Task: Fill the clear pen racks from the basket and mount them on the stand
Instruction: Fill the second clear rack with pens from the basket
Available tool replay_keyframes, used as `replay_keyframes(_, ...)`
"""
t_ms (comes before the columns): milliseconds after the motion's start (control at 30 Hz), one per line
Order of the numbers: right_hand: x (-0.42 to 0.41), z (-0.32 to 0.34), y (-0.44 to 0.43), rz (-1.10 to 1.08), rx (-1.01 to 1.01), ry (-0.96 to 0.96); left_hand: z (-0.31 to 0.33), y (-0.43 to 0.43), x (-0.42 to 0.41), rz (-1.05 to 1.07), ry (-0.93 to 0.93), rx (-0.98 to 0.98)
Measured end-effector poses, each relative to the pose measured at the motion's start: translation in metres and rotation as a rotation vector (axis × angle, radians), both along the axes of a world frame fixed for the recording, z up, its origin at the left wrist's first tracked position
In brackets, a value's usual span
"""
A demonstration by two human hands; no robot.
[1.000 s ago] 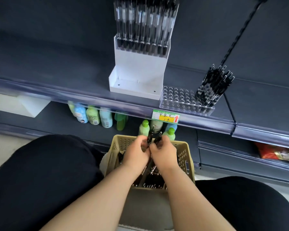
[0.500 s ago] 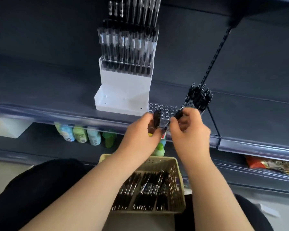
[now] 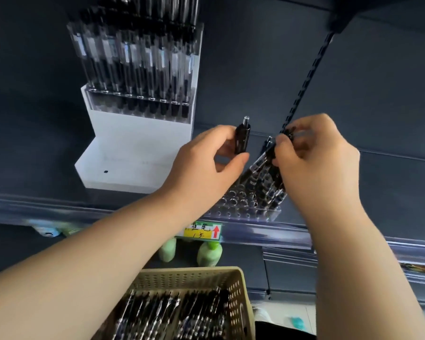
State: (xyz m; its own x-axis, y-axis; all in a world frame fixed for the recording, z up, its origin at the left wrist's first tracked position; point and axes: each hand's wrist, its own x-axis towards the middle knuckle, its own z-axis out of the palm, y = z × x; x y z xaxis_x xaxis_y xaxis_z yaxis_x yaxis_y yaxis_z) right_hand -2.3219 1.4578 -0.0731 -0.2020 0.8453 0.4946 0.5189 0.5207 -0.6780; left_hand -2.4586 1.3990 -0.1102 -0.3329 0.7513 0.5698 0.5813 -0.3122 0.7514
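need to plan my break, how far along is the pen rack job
Done: one full rack sits mounted on the white stand. In hand: the right hand pinches a pen at the clear rack on the shelf, which has pens at one end only; the left hand holds a spare pen. Left: most holes are empty, the basket holds many pens, and this rack is not mounted.

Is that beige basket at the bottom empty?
No, the basket holds many black pens lying side by side.

Green bottles stand below a yellow price label on the dark shelf.
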Motion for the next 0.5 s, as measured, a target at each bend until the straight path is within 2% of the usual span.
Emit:
replay_keyframes(233,0.009,0.000,0.017,-0.057,0.000,-0.073,-0.007,0.011,-0.002,0.001,-0.211,-0.069)
replay_keyframes(500,0.004,-0.005,0.013,-0.053,0.055,-0.144,-0.009,0.003,0.005,-0.020,-0.171,-0.070)
